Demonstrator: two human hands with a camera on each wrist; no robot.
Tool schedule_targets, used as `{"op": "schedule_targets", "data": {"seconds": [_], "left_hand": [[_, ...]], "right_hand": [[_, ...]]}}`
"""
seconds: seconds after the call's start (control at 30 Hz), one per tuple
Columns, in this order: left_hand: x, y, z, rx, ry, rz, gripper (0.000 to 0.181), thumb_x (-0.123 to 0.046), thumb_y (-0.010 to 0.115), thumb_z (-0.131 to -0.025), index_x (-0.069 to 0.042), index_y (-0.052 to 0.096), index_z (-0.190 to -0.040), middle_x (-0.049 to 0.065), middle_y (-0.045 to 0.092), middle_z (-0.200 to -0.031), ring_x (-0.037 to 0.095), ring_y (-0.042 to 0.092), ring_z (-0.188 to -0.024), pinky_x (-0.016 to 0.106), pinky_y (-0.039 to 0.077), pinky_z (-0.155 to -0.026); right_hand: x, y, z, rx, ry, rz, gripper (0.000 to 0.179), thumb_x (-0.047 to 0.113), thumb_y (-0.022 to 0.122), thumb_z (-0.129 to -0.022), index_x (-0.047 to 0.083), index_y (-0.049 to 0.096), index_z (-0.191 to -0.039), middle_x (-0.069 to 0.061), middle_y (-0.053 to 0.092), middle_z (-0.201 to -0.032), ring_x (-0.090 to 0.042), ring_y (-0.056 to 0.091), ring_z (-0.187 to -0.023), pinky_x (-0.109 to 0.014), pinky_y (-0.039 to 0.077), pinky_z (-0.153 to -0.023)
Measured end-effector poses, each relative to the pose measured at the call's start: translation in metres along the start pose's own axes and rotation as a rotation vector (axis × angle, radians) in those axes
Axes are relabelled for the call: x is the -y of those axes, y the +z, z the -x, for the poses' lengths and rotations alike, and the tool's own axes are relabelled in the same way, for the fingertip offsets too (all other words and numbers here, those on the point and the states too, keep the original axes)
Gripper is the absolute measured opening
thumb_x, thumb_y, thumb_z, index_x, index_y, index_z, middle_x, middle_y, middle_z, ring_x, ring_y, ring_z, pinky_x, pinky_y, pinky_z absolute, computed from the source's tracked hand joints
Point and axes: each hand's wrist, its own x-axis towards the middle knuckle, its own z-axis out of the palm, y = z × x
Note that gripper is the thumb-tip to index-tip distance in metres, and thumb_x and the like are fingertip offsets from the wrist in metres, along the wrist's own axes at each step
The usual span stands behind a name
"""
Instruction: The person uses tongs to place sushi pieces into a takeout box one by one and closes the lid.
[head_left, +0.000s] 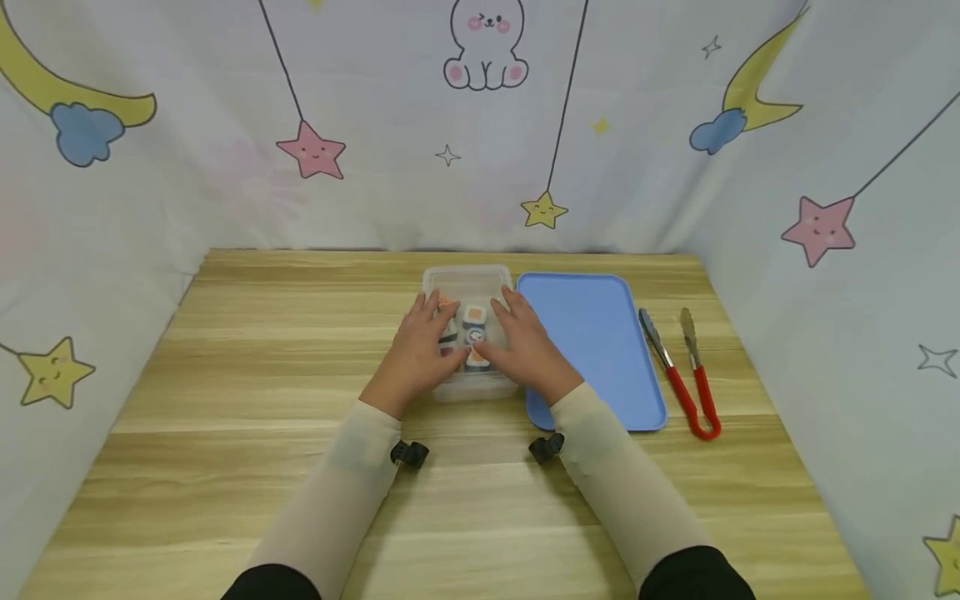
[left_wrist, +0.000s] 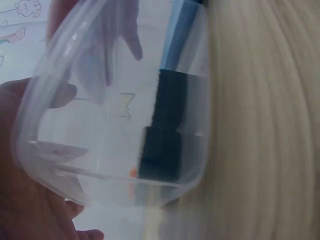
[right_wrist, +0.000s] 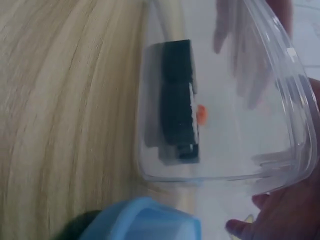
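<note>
A clear plastic box point(head_left: 477, 389) with a see-through lid point(head_left: 468, 277) stands in the middle of the table, long side pointing away from me. Pieces of sushi point(head_left: 475, 315) show through it, some orange-topped. Dark seaweed-wrapped sides of the sushi rolls point(left_wrist: 162, 150) appear through the wall in the left wrist view. My left hand point(head_left: 420, 352) lies over the lid's left side with fingers spread. On the opposite side, my right hand point(head_left: 529, 352) rests likewise, its thumb reaching inward near the left thumb. The palms partly hide the lid's edges.
A blue tray point(head_left: 596, 350) lies just right of the box, partly under my right forearm. Beyond it are tongs point(head_left: 693, 392) with red handles, their arms spread apart. A patterned white cloth point(head_left: 390, 200) hangs behind the wooden table point(head_left: 285, 350).
</note>
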Motion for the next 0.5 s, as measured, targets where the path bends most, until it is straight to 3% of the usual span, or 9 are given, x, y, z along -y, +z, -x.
{"op": "schedule_targets", "data": {"seconds": [0.1,0.27,0.4,0.5], "left_hand": [[0.003,0.002,-0.003,0.013,-0.035,-0.004,0.075,-0.047,0.066,-0.097,-0.016,0.042,-0.16,0.014,0.013,-0.173,0.033,0.001,-0.16,0.069,0.024,-0.122],[0.007,0.002,-0.003,-0.001,-0.045,0.043,0.074,-0.046,0.068,-0.097,-0.017,0.043,-0.16,0.01,0.012,-0.173,0.029,-0.002,-0.16,0.069,0.024,-0.123],[0.011,-0.001,-0.001,0.009,-0.032,0.171,0.075,-0.042,0.069,-0.097,-0.016,0.039,-0.161,0.011,0.005,-0.174,0.032,-0.006,-0.16,0.071,0.018,-0.123],[0.015,-0.013,0.003,-0.004,-0.011,0.24,0.079,-0.039,0.069,-0.097,-0.018,0.033,-0.164,0.012,0.0,-0.174,0.036,-0.009,-0.159,0.075,0.014,-0.121]], "right_hand": [[-0.001,0.003,-0.004,0.037,0.023,-0.032,0.087,0.054,0.059,-0.103,0.009,0.019,-0.166,-0.002,-0.005,-0.175,-0.029,-0.005,-0.16,-0.061,0.015,-0.128],[-0.002,0.005,-0.008,0.013,0.019,-0.061,0.088,0.054,0.06,-0.102,0.011,0.02,-0.167,-0.004,-0.003,-0.175,-0.032,-0.003,-0.16,-0.064,0.017,-0.127],[-0.002,0.002,-0.004,-0.028,0.029,-0.118,0.088,0.057,0.059,-0.101,0.019,0.016,-0.168,-0.007,-0.006,-0.174,-0.035,-0.005,-0.159,-0.071,0.02,-0.123],[-0.006,-0.01,0.003,-0.08,0.001,-0.162,0.088,0.056,0.059,-0.101,0.024,0.013,-0.169,-0.004,-0.01,-0.174,-0.038,-0.008,-0.158,-0.076,0.019,-0.12]]}}
